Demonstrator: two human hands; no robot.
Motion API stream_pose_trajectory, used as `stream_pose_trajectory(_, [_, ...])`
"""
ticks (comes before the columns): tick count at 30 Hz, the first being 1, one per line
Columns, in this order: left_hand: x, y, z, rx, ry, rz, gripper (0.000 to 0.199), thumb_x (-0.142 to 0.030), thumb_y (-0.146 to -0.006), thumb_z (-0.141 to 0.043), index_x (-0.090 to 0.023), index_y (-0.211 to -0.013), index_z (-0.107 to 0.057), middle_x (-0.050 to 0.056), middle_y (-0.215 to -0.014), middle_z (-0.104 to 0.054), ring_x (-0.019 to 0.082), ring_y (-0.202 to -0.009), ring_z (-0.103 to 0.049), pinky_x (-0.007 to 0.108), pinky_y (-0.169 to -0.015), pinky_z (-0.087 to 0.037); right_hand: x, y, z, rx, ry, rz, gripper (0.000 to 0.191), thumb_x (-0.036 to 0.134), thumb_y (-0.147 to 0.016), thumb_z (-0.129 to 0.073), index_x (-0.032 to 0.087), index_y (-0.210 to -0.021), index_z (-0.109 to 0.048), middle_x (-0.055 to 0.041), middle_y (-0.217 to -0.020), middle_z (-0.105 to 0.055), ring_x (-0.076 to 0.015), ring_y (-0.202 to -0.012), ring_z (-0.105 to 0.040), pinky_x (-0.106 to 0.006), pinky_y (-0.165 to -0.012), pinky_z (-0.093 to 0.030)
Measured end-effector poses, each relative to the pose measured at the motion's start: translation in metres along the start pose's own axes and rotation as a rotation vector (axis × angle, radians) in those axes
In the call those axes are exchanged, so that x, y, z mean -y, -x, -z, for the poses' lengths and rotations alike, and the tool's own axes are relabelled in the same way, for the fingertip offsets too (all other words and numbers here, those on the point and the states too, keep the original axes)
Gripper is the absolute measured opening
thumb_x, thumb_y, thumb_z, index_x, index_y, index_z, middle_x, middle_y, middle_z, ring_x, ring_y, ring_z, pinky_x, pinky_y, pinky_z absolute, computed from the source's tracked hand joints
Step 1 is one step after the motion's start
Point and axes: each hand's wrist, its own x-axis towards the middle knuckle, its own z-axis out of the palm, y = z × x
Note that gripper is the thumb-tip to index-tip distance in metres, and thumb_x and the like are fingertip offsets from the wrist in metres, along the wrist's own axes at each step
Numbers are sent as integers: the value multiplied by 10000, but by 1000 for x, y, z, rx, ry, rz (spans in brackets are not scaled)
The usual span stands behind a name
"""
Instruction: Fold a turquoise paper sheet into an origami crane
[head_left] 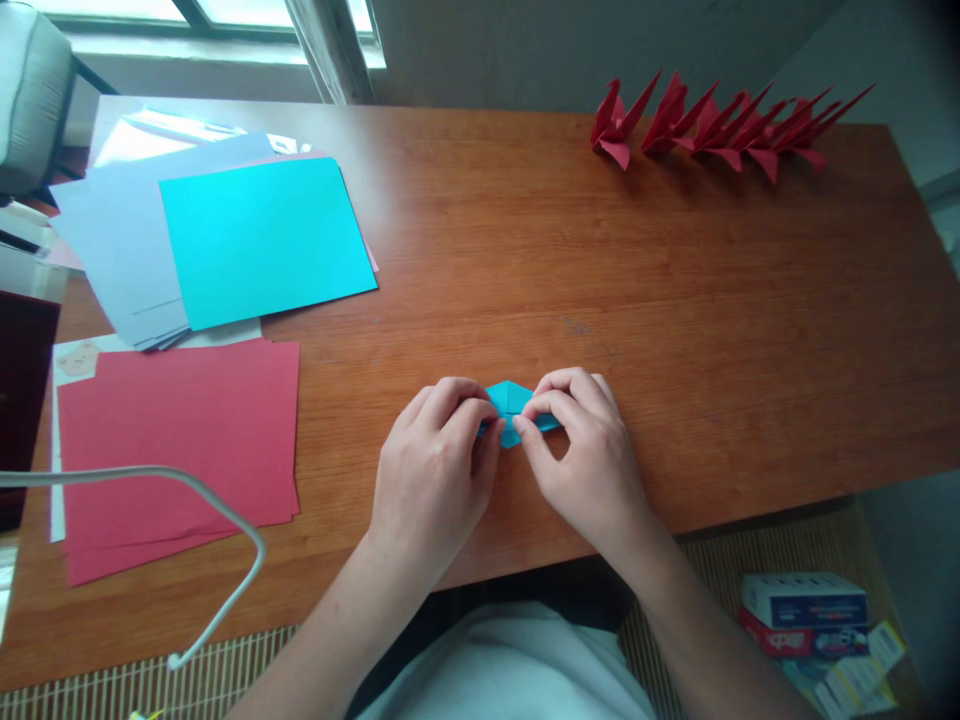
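A small piece of folded blue paper lies between my hands near the front edge of the wooden table. My left hand pinches its left side, with thumb and fingertips brought together at the paper. On the opposite side, my right hand grips the paper between thumb and index finger. Creases and a raised upper point show between the fingers. Fingertips cover both side ends of the paper.
A row of several red origami cranes stands at the back right. Blue sheets lie over pale paper at the back left, with red sheets nearer. A white cable arches over the left front. Boxes sit below the table, right.
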Motion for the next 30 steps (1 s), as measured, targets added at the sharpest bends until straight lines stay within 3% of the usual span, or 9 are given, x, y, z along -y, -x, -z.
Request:
stream_pose_trajectory(8, [0,0,1,7,19,1,84,-208,-951,-597,-202,-877,-637,48,-973,-653,195,-866,-611,349,-755,-496,-2,1,2,7,-26,13,114,137,-899,-612,219,-820,-612,-80,-1036,-607,-248,-971,-564,-430,-875,-499])
stream_pose_trajectory(20, [13,4,12,78,72,-123,124,-168,-959,-591,-220,-919,-697,71,-1080,-658,196,-919,-630,336,-758,-531,-22,9,11,42,-90,241,132,138,-919,-674,258,-879,-712,-53,-1062,-651,-215,-1018,-574,-384,-846,-556])
stream_pose_trajectory(30, [13,6,11,73,85,-106,116,-187,-961,-600,-222,-920,-702,69,-1098,-670,197,-943,-637,342,-787,-534,-12,11,7,18,-54,158,109,169,-927,-658,253,-883,-711,-57,-1040,-669,-233,-989,-568,-436,-865,-520])
